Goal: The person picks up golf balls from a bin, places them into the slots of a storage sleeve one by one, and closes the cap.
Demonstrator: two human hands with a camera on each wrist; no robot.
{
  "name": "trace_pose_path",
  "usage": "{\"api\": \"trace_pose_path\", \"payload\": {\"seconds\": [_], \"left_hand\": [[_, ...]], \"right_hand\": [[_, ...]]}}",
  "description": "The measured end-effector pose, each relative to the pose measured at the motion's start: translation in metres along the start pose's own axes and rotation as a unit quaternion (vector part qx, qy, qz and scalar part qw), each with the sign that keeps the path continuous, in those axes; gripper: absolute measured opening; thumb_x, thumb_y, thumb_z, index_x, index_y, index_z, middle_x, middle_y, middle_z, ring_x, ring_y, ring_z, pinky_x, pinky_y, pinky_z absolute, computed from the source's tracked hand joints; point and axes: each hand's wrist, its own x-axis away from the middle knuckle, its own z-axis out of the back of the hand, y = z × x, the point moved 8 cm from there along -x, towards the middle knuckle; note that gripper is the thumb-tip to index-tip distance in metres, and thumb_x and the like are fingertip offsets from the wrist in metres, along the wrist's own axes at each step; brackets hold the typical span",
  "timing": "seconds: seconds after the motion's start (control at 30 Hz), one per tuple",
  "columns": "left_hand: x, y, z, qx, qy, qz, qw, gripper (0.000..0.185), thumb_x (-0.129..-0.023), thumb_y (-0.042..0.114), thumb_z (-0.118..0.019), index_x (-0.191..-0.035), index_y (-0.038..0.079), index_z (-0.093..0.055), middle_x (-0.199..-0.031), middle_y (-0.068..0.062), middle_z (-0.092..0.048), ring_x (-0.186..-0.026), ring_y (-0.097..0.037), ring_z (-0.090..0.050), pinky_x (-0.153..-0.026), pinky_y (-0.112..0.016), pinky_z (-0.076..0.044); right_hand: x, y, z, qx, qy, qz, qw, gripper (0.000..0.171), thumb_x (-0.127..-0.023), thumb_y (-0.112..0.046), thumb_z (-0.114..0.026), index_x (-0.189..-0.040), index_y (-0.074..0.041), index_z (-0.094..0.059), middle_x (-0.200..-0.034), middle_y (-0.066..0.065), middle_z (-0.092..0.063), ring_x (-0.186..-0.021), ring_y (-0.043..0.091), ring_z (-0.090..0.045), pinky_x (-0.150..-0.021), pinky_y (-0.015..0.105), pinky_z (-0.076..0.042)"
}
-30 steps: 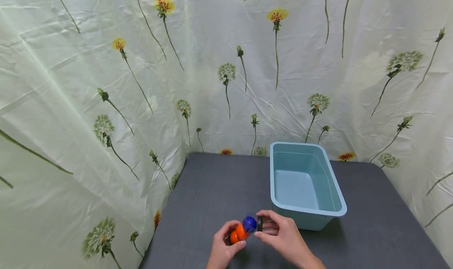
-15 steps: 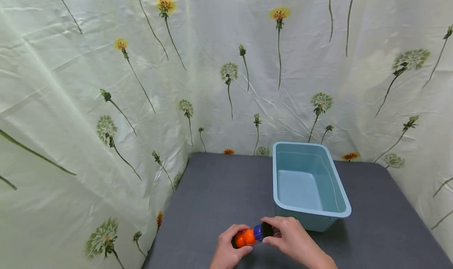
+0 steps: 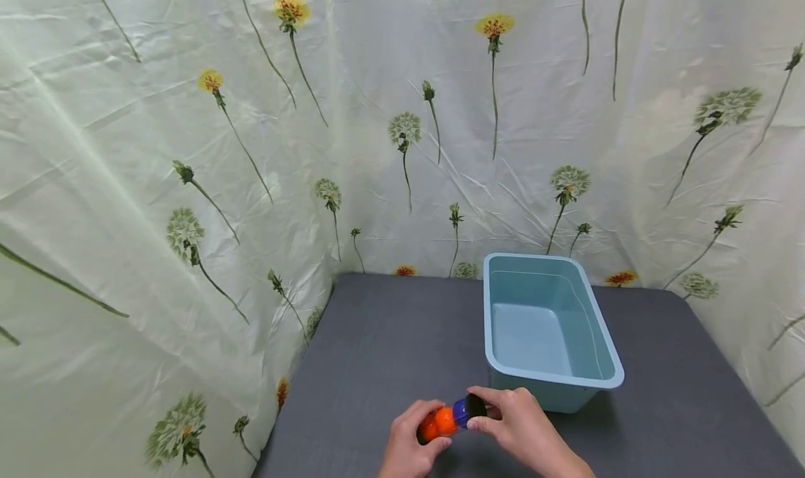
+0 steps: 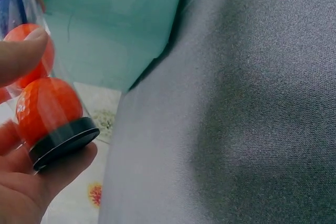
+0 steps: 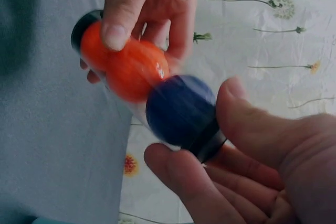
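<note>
A clear tube [image 3: 446, 420] holds two orange balls [image 4: 48, 107] with a dimpled surface and one blue ball [image 5: 180, 108]. Black caps sit on both ends; the lower-end cap [image 4: 65, 141] is plain in the left wrist view. My left hand [image 3: 411, 438] grips the orange end, thumb along the tube's side. With thumb and fingers, my right hand [image 3: 520, 422] holds the black cap [image 5: 209, 142] beside the blue ball. In the head view the tube lies tilted between both hands, above the table. Fingers partly hide both ends.
Just beyond my right hand stands a light blue plastic tub [image 3: 552, 379] on the dark grey tabletop [image 3: 390, 338]. Behind and to the left hangs a pale curtain [image 3: 365, 184] printed with dandelions.
A second ago the cap in my right hand was apart from the tube's blue end; now it is on that end. The tube has tilted flatter and shifted slightly right.
</note>
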Motion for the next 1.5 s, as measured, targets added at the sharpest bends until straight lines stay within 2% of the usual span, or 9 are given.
{"api": "trace_pose_path", "payload": {"seconds": [0.1,0.33,0.5,0.63,0.8,0.93,1.17,1.37,1.5], "left_hand": [[0.001,0.006,-0.002,-0.025,0.011,-0.025,0.9993,0.048,-0.086,0.021,-0.082,-0.127,0.030,-0.061,-0.116,0.010,-0.062,-0.099,-0.009,-0.061,-0.091,-0.030,-0.053],[0.001,0.018,-0.006,-0.087,0.037,-0.053,0.9941,0.052,-0.083,0.008,-0.083,-0.126,0.026,-0.061,-0.113,0.010,-0.061,-0.096,-0.007,-0.061,-0.087,-0.030,-0.055],[-0.004,0.009,-0.012,-0.076,0.029,-0.010,0.9966,0.054,-0.082,0.010,-0.084,-0.125,0.028,-0.058,-0.114,0.012,-0.059,-0.098,-0.007,-0.059,-0.089,-0.030,-0.053],[-0.006,-0.005,-0.019,-0.045,0.013,0.031,0.9984,0.054,-0.081,0.010,-0.084,-0.126,0.024,-0.055,-0.114,0.012,-0.057,-0.099,-0.008,-0.058,-0.087,-0.030,-0.053],[-0.012,-0.010,-0.023,-0.033,0.014,0.030,0.9989,0.058,-0.082,0.011,-0.083,-0.129,0.028,-0.055,-0.113,0.012,-0.060,-0.094,-0.007,-0.059,-0.081,-0.028,-0.053],[-0.022,-0.005,-0.021,-0.033,0.017,0.014,0.9992,0.055,-0.084,0.010,-0.082,-0.127,0.032,-0.055,-0.106,0.011,-0.061,-0.086,-0.007,-0.058,-0.074,-0.026,-0.052],[-0.041,0.001,-0.010,-0.026,0.056,-0.021,0.9978,0.062,-0.078,0.001,-0.083,-0.126,0.028,-0.055,-0.110,0.010,-0.065,-0.095,-0.009,-0.063,-0.084,-0.032,-0.052],[-0.058,-0.005,0.002,0.009,0.079,-0.016,0.9967,0.062,-0.077,0.001,-0.085,-0.125,0.026,-0.057,-0.110,0.006,-0.068,-0.096,-0.013,-0.068,-0.086,-0.036,-0.053],[-0.068,-0.013,0.007,-0.002,0.097,-0.001,0.9953,0.058,-0.077,0.006,-0.087,-0.124,0.023,-0.057,-0.109,0.002,-0.069,-0.098,-0.017,-0.068,-0.084,-0.040,-0.056]], "right_hand": [[0.002,0.000,0.001,0.010,0.024,-0.015,1.000,0.050,-0.081,-0.036,-0.081,-0.120,-0.007,-0.073,-0.079,-0.012,-0.067,-0.060,0.004,-0.051,-0.053,0.023,-0.046],[0.004,0.003,0.004,0.015,0.056,-0.046,0.997,0.049,-0.080,-0.036,-0.083,-0.117,-0.006,-0.074,-0.082,-0.010,-0.067,-0.062,0.006,-0.050,-0.054,0.023,-0.046],[0.003,0.003,0.001,0.016,0.067,-0.038,0.997,0.053,-0.080,-0.040,-0.081,-0.121,-0.007,-0.072,-0.079,-0.009,-0.066,-0.061,0.005,-0.050,-0.054,0.023,-0.046],[0.004,0.003,-0.008,-0.028,0.065,-0.024,0.997,0.059,-0.080,-0.041,-0.082,-0.126,-0.006,-0.070,-0.103,0.004,-0.073,-0.073,0.007,-0.063,-0.063,0.023,-0.055],[0.006,0.004,-0.013,-0.080,0.067,-0.011,0.994,0.062,-0.082,-0.034,-0.084,-0.134,-0.007,-0.064,-0.123,0.015,-0.067,-0.096,0.020,-0.071,-0.072,0.028,-0.058],[0.008,0.000,-0.007,-0.061,0.088,0.012,0.994,0.062,-0.083,-0.032,-0.083,-0.138,-0.014,-0.062,-0.125,0.009,-0.066,-0.100,0.019,-0.070,-0.074,0.025,-0.057],[0.021,-0.004,0.013,-0.010,0.116,0.009,0.993,0.066,-0.082,-0.057,-0.075,-0.137,-0.024,-0.062,-0.125,-0.005,-0.064,-0.108,0.017,-0.066,-0.078,0.024,-0.056],[0.037,-0.007,0.037,0.028,0.153,0.010,0.988,0.060,-0.079,-0.056,-0.078,-0.134,-0.037,-0.061,-0.127,-0.015,-0.062,-0.111,0.011,-0.063,-0.081,0.025,-0.055],[0.047,-0.007,0.047,0.058,0.182,0.021,0.981,0.057,-0.080,-0.052,-0.079,-0.133,-0.041,-0.060,-0.127,-0.019,-0.060,-0.110,0.007,-0.063,-0.083,0.027,-0.055]]}}
